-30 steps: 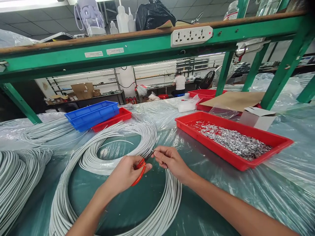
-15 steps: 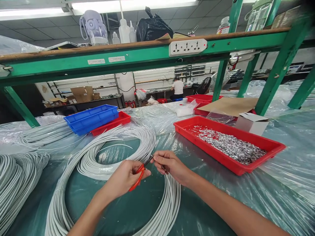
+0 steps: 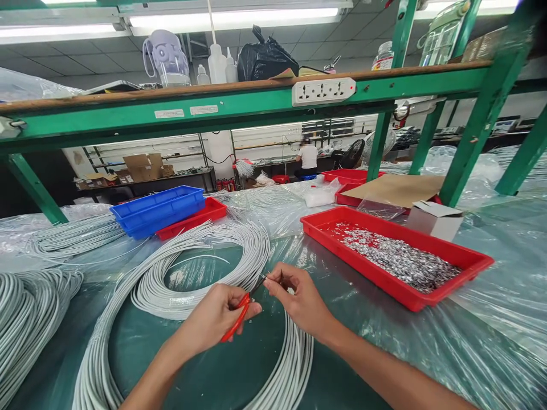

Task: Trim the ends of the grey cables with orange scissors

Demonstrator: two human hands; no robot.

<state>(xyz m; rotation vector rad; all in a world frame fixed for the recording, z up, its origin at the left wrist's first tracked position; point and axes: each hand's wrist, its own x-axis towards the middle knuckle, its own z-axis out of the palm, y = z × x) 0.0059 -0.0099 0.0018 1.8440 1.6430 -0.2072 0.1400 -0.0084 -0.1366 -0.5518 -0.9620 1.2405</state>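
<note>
My left hand (image 3: 222,313) is closed around a pair of small pliers with red handles (image 3: 236,324) and dark jaws, pointing up and right. At the jaw tips, my right hand (image 3: 297,296) pinches thumb and fingers together; what lies between them is too small to make out. Below and around both hands lies a large coil of white cable (image 3: 96,341). Behind them a smaller looped part of white cable (image 3: 252,250) rests on the table. To the right, a red tray (image 3: 363,273) holds many tiny shiny metal pieces (image 3: 401,259).
A blue tray (image 3: 158,210) overlaps a red tray (image 3: 216,210) at the back left. More cable bundles (image 3: 34,319) lie at the left. A white box (image 3: 436,219) stands behind the metal pieces. A green shelf frame (image 3: 239,111) with a power strip (image 3: 323,91) spans above; a person (image 3: 307,156) sits far back.
My right hand has turned, its fingers curling more upward by the plier tips. My left hand stays on the pliers, slightly lower. The whole view has tilted up a little.
</note>
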